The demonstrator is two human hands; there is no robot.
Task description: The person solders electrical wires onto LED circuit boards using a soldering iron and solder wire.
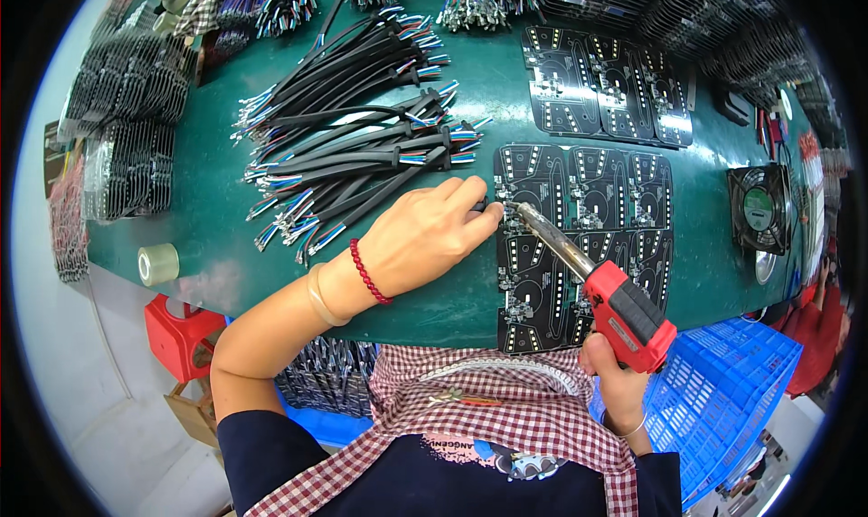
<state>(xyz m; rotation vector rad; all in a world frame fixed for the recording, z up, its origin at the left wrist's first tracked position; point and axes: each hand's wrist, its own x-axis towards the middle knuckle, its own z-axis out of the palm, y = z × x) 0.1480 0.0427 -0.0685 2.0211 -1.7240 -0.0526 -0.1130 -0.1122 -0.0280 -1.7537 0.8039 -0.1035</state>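
Note:
My left hand (429,232) is closed in a pinch at the left edge of a black circuit-board panel (624,237). Between its fingers shows the end of a black cable (479,206), mostly hidden by the hand. In my right hand (619,386) is a red and black soldering gun (628,314), gripped by its handle. Its metal barrel slants up and left, with the tip close to my left fingertips over the panel's upper left board. Left of the panel lies a pile of black cables (353,155) with coloured wire ends.
Another board panel (606,88) lies farther back. A small black fan (759,210) stands at the right, and a tape roll (158,264) at the left. Stacked boards (131,169) line the left side. A blue crate (723,381) and a red stool (181,336) flank me below the table.

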